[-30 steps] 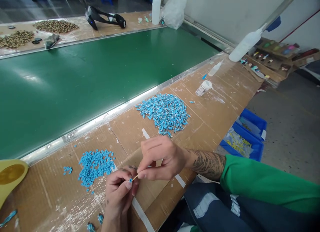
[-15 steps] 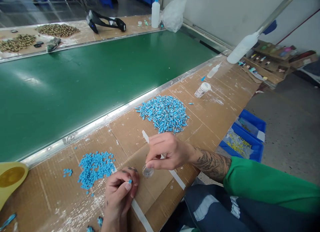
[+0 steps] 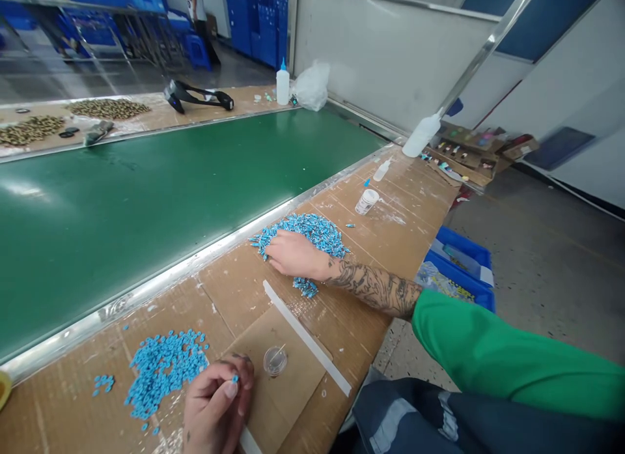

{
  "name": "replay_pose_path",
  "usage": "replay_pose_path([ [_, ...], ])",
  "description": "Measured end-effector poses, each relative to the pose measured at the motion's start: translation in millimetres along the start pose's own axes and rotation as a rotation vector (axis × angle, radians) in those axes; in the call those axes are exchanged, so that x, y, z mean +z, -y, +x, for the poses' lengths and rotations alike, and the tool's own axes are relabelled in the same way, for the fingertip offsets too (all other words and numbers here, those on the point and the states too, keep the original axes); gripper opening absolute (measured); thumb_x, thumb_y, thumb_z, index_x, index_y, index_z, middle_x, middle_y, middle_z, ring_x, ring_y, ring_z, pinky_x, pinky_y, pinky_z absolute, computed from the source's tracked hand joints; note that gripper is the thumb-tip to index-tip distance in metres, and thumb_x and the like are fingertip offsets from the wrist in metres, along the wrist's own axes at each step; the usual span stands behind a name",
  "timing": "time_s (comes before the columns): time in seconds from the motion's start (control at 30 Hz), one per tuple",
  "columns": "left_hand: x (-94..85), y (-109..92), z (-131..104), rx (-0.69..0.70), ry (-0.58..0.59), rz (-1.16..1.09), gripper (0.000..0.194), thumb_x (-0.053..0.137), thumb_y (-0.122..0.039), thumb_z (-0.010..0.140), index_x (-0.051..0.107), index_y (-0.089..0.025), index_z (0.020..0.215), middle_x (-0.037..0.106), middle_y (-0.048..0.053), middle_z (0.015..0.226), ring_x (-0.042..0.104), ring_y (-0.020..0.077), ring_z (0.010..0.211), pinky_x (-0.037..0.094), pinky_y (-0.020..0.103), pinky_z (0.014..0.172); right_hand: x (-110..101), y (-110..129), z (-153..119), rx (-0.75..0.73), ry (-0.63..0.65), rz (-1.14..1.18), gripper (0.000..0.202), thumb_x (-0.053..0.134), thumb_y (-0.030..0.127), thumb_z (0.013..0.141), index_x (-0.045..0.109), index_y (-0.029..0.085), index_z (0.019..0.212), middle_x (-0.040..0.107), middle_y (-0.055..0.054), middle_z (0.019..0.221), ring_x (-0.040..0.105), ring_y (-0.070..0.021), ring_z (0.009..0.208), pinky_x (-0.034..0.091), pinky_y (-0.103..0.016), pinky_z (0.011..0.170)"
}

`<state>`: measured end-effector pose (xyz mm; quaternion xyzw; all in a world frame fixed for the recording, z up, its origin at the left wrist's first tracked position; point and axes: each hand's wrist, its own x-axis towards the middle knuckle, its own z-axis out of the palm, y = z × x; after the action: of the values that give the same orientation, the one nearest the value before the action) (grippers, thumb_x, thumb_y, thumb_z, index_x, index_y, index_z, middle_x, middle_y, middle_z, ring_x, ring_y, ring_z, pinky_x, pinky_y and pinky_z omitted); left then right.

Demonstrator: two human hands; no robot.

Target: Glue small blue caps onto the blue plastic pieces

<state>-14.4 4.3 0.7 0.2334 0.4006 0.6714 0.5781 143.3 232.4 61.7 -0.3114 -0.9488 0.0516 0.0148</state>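
My left hand [image 3: 218, 402] is closed, pinching a small blue ring [image 3: 235, 379] between thumb and forefinger. My right hand [image 3: 293, 253] reaches onto the edge of a heap of small blue pieces with silvery ends [image 3: 319, 229]; its fingertips point down into the heap and are hidden, so what they hold cannot be seen. Between me and the heap, a round clear dish [image 3: 275, 361] with a thin stick lying across it rests on a brown cardboard sheet [image 3: 297, 402]. Loose blue rings [image 3: 163, 369] lie spread beside my left hand.
A green belt [image 3: 161, 180] with a metal edge runs beyond the cardboard-covered table. Farther right stand a small white tub [image 3: 366, 202], a small bottle [image 3: 381, 170] and a larger white bottle [image 3: 420, 136]. Blue bins [image 3: 459, 271] sit below the table's right side.
My right hand has left the clear dish and moved away from me onto the heap of blue pieces. The left hand keeps its pinch on the blue ring. The camera view has tilted up.
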Motion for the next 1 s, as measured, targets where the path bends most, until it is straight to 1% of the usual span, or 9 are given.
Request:
replay_pose_path([
  [0.13,-0.2,-1,2,0.022,0.023,-0.017,0.013,0.079,-0.027,0.069,0.068,-0.019,0.068,0.059,0.001,0.061,0.051,0.0118,0.052,0.039,0.019,0.041,9,9,18,0.046,0.088,0.014,0.017,0.052,0.005,0.082,0.069,0.006,0.085,0.070,-0.019,0.090,0.064,-0.0276,0.094,0.049,-0.038,0.080],
  [0.27,-1.9,-2,4,0.058,0.056,-0.030,0.009,0.077,-0.025,0.071,0.070,-0.019,0.071,0.061,0.002,0.062,0.052,0.0108,0.050,0.040,0.020,0.042,10,15,15,0.051,0.127,0.131,0.016,0.056,0.001,0.075,0.068,0.007,0.082,0.071,-0.018,0.087,0.067,-0.0269,0.091,0.050,-0.035,0.078],
  [0.43,-1.1,0,6,0.116,0.053,-0.054,0.005,0.076,-0.022,0.072,0.073,-0.020,0.075,0.062,0.003,0.063,0.054,0.0117,0.050,0.039,0.020,0.042,1,31,-9,0.001,0.086,0.434,0.015,0.058,0.014,0.083,0.065,0.010,0.096,0.072,-0.007,0.090,0.067,-0.0133,0.081,0.051,-0.023,0.073],
  [0.5,1.1,0,7,0.135,0.014,-0.060,0.005,0.077,-0.021,0.072,0.073,-0.020,0.075,0.062,0.003,0.064,0.055,0.0117,0.052,0.039,0.020,0.043,3,44,-20,-0.008,0.074,0.627,0.022,0.055,0.020,0.089,0.062,0.009,0.107,0.072,-0.006,0.092,0.066,-0.0087,0.076,0.052,-0.019,0.068],
  [0.57,3.3,0,7,0.158,-0.019,-0.053,0.006,0.077,-0.021,0.071,0.073,-0.020,0.075,0.063,0.003,0.065,0.055,0.0118,0.053,0.039,0.020,0.044,9,58,-29,0.010,0.065,1.012,0.027,0.058,0.026,0.088,0.062,0.008,0.108,0.072,-0.005,0.085,0.064,-0.0075,0.067,0.052,-0.019,0.061],
  [0.63,4.6,0,7,0.181,-0.027,-0.042,0.005,0.077,-0.020,0.071,0.073,-0.020,0.074,0.063,0.003,0.065,0.056,0.0120,0.054,0.040,0.020,0.044,17,70,-35,0.047,0.056,1.465,0.027,0.067,0.030,0.082,0.066,0.008,0.098,0.069,-0.002,0.073,0.060,-0.0068,0.057,0.051,-0.019,0.054],
  [0.7,5.2,0,7,0.189,-0.030,-0.034,0.005,0.077,-0.021,0.071,0.073,-0.020,0.074,0.063,0.002,0.064,0.056,0.0120,0.054,0.041,0.020,0.044,26,78,-37,0.083,0.060,1.750,0.028,0.076,0.033,0.074,0.069,0.009,0.085,0.066,0.001,0.063,0.056,-0.0054,0.049,0.048,-0.017,0.048],
  [0.9,5.6,-1,7,0.185,-0.043,-0.023,0.006,0.078,-0.022,0.071,0.073,-0.020,0.074,0.064,0.002,0.065,0.057,0.0125,0.053,0.043,0.022,0.045,34,83,-40,0.042,0.244,1.999,0.040,0.087,0.036,0.062,0.070,0.010,0.087,0.073,-0.003,0.069,0.068,-0.0115,0.057,0.056,-0.022,0.053],
  [1.0,5.9,-2,7,0.191,-0.044,-0.019,0.007,0.078,-0.023,0.071,0.073,-0.020,0.074,0.065,0.002,0.065,0.056,0.0120,0.051,0.044,0.023,0.046,28,87,-45,0.039,0.224,1.999,0.038,0.086,0.037,0.064,0.070,0.009,0.085,0.072,-0.003,0.065,0.068,-0.0125,0.054,0.055,-0.021,0.048],
])
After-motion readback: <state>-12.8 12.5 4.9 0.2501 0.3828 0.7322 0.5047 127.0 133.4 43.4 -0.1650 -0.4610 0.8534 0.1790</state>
